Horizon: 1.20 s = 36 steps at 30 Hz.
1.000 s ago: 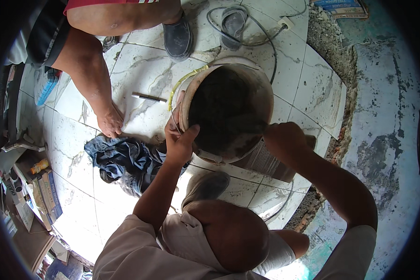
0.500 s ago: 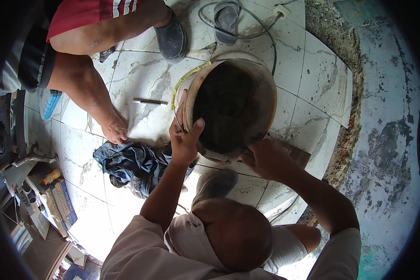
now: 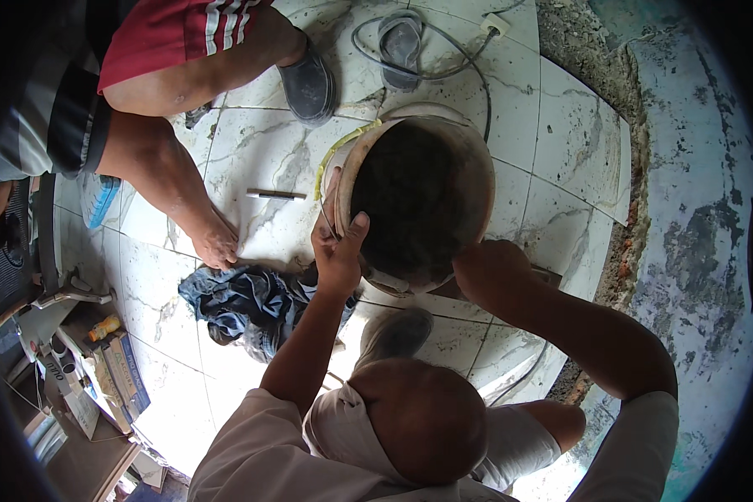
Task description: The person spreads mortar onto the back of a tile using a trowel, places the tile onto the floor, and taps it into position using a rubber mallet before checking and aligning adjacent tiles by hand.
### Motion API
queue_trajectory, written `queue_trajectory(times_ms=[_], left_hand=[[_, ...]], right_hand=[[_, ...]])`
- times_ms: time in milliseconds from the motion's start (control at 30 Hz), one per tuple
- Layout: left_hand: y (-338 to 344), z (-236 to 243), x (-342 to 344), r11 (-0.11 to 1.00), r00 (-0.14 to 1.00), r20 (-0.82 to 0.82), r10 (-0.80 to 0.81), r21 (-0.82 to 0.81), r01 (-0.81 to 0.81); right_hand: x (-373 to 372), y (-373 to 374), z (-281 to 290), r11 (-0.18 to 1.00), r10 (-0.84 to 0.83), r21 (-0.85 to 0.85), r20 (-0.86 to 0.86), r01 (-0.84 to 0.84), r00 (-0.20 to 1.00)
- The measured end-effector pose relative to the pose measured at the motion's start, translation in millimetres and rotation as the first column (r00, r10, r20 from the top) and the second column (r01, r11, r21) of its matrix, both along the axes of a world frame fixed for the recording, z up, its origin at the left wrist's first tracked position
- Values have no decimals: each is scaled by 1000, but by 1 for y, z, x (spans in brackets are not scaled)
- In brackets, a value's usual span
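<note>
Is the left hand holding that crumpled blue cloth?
No, the left hand holds the bucket, and the cloth lies on the floor tiles.

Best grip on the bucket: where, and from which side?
I'd take the bucket by its left rim, coming from the person's left, thumb at the edge, fingers on the outer wall. The exposed curved edge suits clamping, and the left hand grips there now. The right hand occupies the lower-right edge.
</note>
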State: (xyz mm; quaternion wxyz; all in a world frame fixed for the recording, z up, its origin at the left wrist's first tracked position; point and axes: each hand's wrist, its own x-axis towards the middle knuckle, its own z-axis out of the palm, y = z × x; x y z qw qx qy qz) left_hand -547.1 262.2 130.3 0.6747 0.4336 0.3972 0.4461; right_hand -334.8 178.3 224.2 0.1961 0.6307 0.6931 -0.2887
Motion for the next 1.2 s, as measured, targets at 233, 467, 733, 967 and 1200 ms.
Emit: queue_trajectory(times_ms=[233, 467, 733, 967, 1200], left_hand=[[11, -1, -4, 998, 999, -20, -36, 48, 37], [30, -15, -22, 993, 980, 174, 98, -81, -85], [62, -31, -60, 981, 968, 241, 75, -193, -28], [49, -42, -70, 973, 956, 258, 139, -216, -83], [50, -50, -72, 947, 952, 215, 217, -283, -152]], right_hand=[[-11, -2, -6, 966, -256, -62, -350, 251, 901], [3, -19, -38, 888, -426, -147, -624, 437, 655], [39, -29, -5, 815, -509, -71, -562, 575, 652], [13, -29, 18, 706, -341, 365, -575, 607, 744], [7, -22, -7, 763, -454, 221, -486, 608, 747]])
